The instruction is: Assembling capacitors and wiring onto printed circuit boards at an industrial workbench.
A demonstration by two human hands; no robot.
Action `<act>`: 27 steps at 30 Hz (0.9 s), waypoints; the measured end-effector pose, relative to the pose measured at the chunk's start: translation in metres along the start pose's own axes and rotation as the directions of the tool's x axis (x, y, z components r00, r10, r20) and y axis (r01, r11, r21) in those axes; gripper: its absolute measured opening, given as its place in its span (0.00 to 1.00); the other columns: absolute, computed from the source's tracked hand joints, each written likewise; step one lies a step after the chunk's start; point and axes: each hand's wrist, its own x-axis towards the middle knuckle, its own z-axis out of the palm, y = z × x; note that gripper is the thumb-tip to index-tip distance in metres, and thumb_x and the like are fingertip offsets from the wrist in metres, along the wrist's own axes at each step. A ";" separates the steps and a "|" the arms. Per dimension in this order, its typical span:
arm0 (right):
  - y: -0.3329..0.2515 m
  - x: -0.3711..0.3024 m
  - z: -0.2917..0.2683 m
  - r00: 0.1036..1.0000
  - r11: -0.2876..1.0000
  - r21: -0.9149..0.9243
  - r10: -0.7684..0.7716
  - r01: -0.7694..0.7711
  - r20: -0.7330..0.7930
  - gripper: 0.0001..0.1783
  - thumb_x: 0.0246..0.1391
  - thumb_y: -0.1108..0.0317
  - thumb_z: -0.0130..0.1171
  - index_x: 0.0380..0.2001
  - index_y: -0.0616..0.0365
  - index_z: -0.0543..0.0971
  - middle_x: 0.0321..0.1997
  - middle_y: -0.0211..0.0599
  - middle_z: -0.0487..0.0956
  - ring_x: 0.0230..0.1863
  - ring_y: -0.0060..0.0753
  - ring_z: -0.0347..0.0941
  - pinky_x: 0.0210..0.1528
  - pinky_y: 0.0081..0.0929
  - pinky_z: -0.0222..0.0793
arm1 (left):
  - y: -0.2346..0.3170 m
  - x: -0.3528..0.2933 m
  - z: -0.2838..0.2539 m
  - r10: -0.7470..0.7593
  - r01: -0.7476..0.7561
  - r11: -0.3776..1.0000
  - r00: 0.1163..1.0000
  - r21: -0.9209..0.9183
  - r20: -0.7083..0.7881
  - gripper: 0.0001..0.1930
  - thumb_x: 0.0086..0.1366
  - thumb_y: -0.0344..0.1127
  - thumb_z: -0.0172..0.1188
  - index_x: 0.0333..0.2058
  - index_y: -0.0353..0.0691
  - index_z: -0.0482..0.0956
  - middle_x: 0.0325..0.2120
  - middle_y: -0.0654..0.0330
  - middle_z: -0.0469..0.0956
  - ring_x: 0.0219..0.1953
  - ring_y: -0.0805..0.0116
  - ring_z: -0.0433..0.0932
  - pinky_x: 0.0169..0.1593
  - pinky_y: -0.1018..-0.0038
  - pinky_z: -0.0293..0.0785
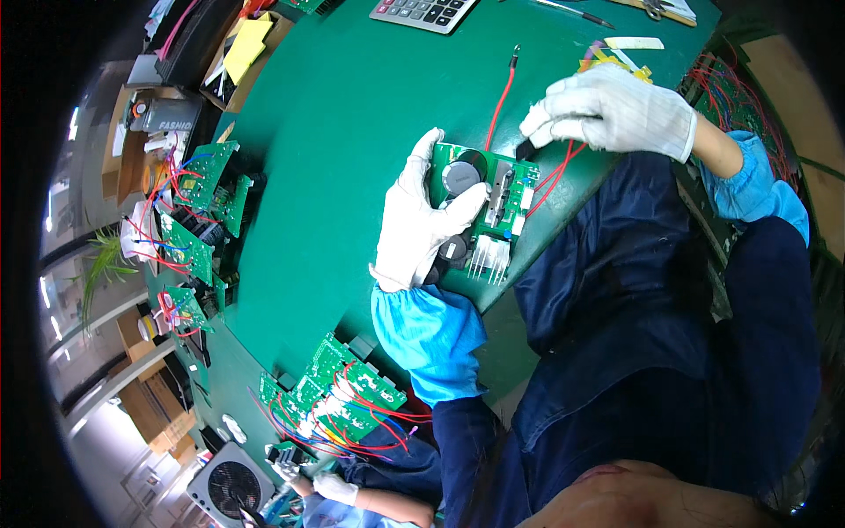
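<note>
A green circuit board (438, 187) with a large round dark capacitor (462, 176) and a silver finned heat sink (489, 258) rests on the green table. My left hand (421, 216), in a white glove, grips it from its left side, thumb across the top and fingers along the far edge. Beyond the board's right corner, my white-gloved right hand (607, 107) has its fingertips pinched together. A small black piece (525, 150) shows just under those fingertips; what they hold is partly hidden. Red wires (551, 183) run from the board to beneath this hand. Another red lead (502, 107) stretches away, ending in a dark tip.
Wired circuit boards (339, 396) lie at the near left, with more boards (202, 224) along the left. Far off are a calculator (424, 12) and a pen (572, 12). Yellow tape strips (616, 63) lie beyond my right hand. At lower left, another person's gloved hand (334, 488) works near a fan (231, 486).
</note>
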 end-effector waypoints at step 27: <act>0.028 0.027 0.019 0.926 0.787 -0.495 -0.360 0.367 0.115 0.08 0.47 0.66 0.59 0.34 0.44 0.79 0.32 0.27 0.76 0.38 0.31 0.75 0.41 0.32 0.70 | 0.001 -0.002 0.002 0.039 -0.029 0.972 0.998 0.232 -0.039 0.48 0.49 0.57 0.71 0.61 0.32 0.63 0.41 0.43 0.76 0.44 0.52 0.78 0.50 0.65 0.73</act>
